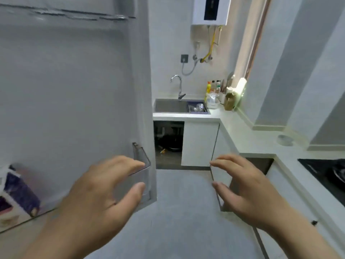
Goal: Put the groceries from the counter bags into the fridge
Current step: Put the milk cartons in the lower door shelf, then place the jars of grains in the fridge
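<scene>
White walls and a pale grey floor (183, 212) fill this narrow kitchen. From 9 to 12 o'clock the inside of the open fridge door (65, 90) takes up the left of the view, blurred. A purple and white carton (18, 193) stands tilted in it at 8 o'clock, behind a clear rail. At the door's edge, near centre, is the corner of a clear door shelf (143, 161). The left hand (97, 193) is at 7 o'clock, fingers spread and lightly curved, holding nothing. Its fingertips overlap the shelf corner, but whether they touch it I cannot tell. The right hand (248, 189) is at 5 o'clock, likewise spread wide and empty, in front of a white cabinet. At 12 o'clock, past the door, a sink (169, 106) with a tap (178, 85) is set in a white counter (242, 135). Under it a cupboard (168, 139) is open and dark. A water heater (211, 10) hangs on the wall above. At 1 o'clock, in the counter's far corner, stand bottles (213, 86) and a brown bag (228, 102) just beside them. A black hob (326, 176) lies at 3 o'clock.
</scene>
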Tool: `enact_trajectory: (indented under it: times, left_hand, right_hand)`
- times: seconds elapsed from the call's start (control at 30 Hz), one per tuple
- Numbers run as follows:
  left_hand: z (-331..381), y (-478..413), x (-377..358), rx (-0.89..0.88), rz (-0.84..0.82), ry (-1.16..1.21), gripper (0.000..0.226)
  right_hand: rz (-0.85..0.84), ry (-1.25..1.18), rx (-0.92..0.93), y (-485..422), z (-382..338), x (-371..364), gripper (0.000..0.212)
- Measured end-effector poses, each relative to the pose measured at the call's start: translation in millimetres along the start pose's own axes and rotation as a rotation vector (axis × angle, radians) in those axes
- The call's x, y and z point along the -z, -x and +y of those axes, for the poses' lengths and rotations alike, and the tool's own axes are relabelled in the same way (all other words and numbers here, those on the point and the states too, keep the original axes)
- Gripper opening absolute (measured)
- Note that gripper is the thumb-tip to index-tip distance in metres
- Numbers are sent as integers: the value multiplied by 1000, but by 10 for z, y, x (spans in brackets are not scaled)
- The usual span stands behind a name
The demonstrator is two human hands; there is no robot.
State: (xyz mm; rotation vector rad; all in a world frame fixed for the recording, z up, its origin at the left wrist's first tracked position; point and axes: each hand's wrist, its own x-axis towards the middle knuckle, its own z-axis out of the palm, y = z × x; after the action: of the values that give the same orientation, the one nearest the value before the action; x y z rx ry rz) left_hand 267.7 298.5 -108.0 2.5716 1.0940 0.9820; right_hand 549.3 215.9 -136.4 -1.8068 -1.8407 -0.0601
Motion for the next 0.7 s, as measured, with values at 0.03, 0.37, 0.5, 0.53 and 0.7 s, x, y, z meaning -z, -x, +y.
enact_trajectory:
  times: [0.03,0.37,0.5,0.53,0.7]
  left_hand:
    - [131,-78,-154,-28,-39,30,35]
    - [1679,-761,-1780,-429,-299,105,32]
    - [2299,-933,-2250,-568,-405,106,38]
    - [2443,-977,-2367,-607,-433,116,38]
    - [3110,-1144,-3007,-827,-519,123,42]
  right_hand:
    - [8,11,-61,161,192,89,49]
    - [123,188,-494,1772,1465,1049,46]
    - [199,278,-659,2372,1705,1326,50]
    - [206,307,-703,2508,1747,1393,50]
    - [215,396,-946,3147,1854,1637,43]
